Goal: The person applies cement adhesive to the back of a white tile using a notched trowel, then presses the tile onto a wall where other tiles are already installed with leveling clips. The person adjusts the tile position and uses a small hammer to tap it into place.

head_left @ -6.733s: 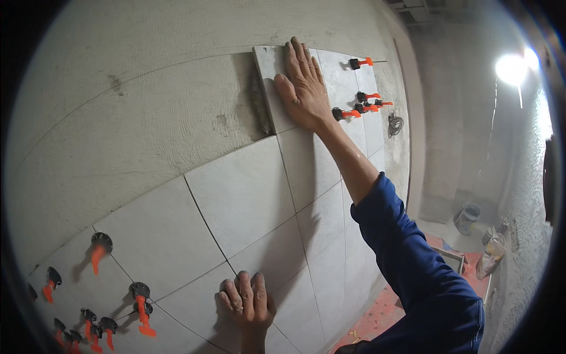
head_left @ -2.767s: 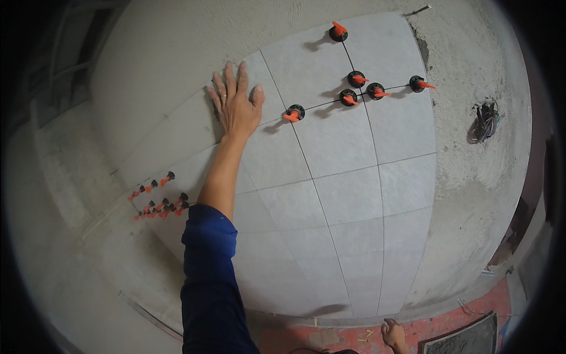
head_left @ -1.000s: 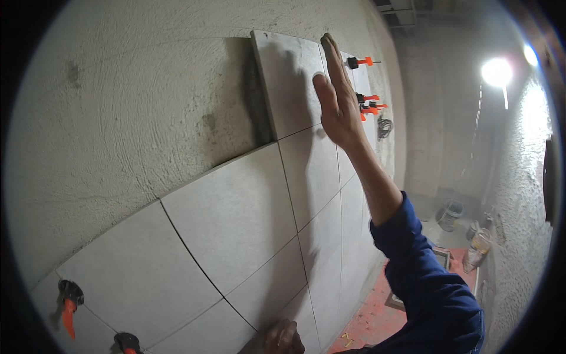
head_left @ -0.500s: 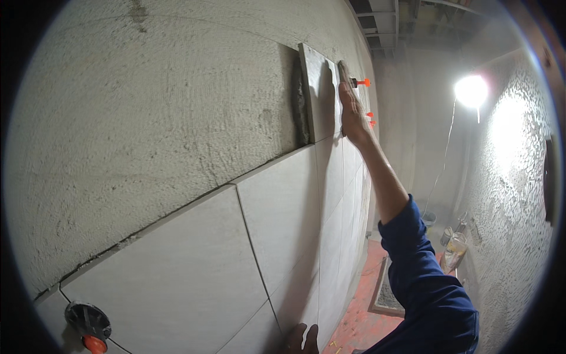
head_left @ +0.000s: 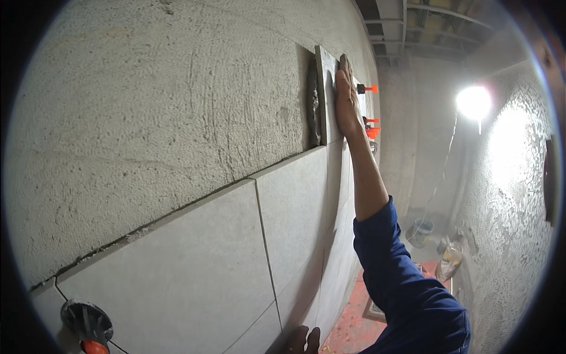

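Observation:
My right hand (head_left: 349,100) lies flat with fingers stretched upward against the face of a light grey wall tile (head_left: 331,100). This tile stands on top of a row of set tiles (head_left: 295,200). Grey mortar (head_left: 314,106) shows behind its left edge. At the lower edge my left hand (head_left: 303,340) shows only its fingers, slightly apart and resting near the lower tiles; the rest is out of view. Just past my right hand, small black clips with orange ends (head_left: 370,89) stick out from the tiles.
Rough plastered wall (head_left: 165,112) spreads above the tile row. A black disc with an orange knob (head_left: 87,324) sits at the lower left tile joint. Right of my arm are a bucket (head_left: 421,233), a bag (head_left: 450,259), a bright lamp (head_left: 474,102) and reddish floor (head_left: 348,318).
My right hand has shifted left on the upper tile, from near its right edge onto its face. The view has moved a little. My left fingers stay low by the tiles.

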The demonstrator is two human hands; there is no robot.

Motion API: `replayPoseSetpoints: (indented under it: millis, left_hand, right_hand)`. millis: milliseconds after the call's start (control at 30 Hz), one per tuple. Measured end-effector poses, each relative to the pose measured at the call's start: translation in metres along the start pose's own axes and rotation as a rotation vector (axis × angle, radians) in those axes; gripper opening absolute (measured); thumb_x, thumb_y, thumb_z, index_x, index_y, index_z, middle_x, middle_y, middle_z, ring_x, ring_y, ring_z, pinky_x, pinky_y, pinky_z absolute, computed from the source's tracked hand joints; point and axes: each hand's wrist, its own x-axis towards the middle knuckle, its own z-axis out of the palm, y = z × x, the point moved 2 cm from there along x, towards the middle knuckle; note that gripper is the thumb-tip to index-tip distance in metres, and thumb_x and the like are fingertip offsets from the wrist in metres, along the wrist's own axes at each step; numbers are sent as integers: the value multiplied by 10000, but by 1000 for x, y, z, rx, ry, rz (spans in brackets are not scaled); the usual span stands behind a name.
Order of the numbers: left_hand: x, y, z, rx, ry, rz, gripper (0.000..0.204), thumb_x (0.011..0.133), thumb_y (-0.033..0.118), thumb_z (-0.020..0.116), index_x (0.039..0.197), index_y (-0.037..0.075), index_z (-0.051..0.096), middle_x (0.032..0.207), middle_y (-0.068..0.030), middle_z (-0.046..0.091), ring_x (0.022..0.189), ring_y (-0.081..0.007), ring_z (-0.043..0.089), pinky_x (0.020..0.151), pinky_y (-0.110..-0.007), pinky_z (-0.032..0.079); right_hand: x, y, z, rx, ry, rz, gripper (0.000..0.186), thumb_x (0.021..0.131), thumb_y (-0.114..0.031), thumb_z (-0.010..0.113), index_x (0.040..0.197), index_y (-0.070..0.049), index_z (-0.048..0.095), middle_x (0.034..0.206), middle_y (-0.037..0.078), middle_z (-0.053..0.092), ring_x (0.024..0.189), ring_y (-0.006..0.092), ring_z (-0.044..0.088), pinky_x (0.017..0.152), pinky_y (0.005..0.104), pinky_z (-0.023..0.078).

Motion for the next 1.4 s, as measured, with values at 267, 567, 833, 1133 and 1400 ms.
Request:
replayPoseSetpoints:
  millis: [267, 567, 833, 1133, 1400]
  left_hand:
    - [13, -32, 21, 126, 225, 161, 474, 853, 118, 696, 1311, 70, 585, 1290, -212, 560, 1154, -403, 576, 896, -474, 533]
    - [38, -39, 18, 375, 418, 473, 422, 828, 102, 683, 1248, 97, 643, 1160, -190, 614, 976, -379, 637, 813, -473, 560]
    - [38, -29, 12, 466, 506, 548, 399, 817, 84, 656, 1215, 93, 664, 1088, -170, 634, 913, -353, 653, 736, -450, 571]
    - [46, -26, 10, 352, 565, 459, 393, 801, 47, 667, 1191, 95, 681, 1030, -147, 645, 859, -309, 652, 721, -400, 566]
    - [40, 17, 21, 290, 780, 157, 337, 747, -65, 680, 1058, 58, 717, 938, -134, 636, 793, -293, 627, 665, -363, 515]
  right_hand:
    - [-11, -50, -20, 140, 10, 96, 697, 1029, -528, 266, 1539, -55, 241, 1605, 146, 216, 1496, 289, 156, 1210, 398, 148]
    - [-28, -2, -57, -160, -148, 40, 502, 1049, -399, 357, 1394, -85, 542, 1463, 140, 500, 1379, 307, 432, 1153, 415, 302]
    - [-45, 10, -46, -317, -248, -156, 475, 1041, -379, 386, 1382, -93, 553, 1463, 142, 500, 1403, 324, 396, 1161, 435, 283]
    - [-56, -54, -119, -112, 12, -46, 206, 837, -96, 695, 1031, -47, 646, 1043, 91, 682, 1056, 282, 627, 967, 394, 440]
    - [-376, -23, -146, 167, -766, 54, 127, 783, -100, 728, 760, -116, 603, 765, 70, 623, 763, 267, 622, 826, 406, 465]
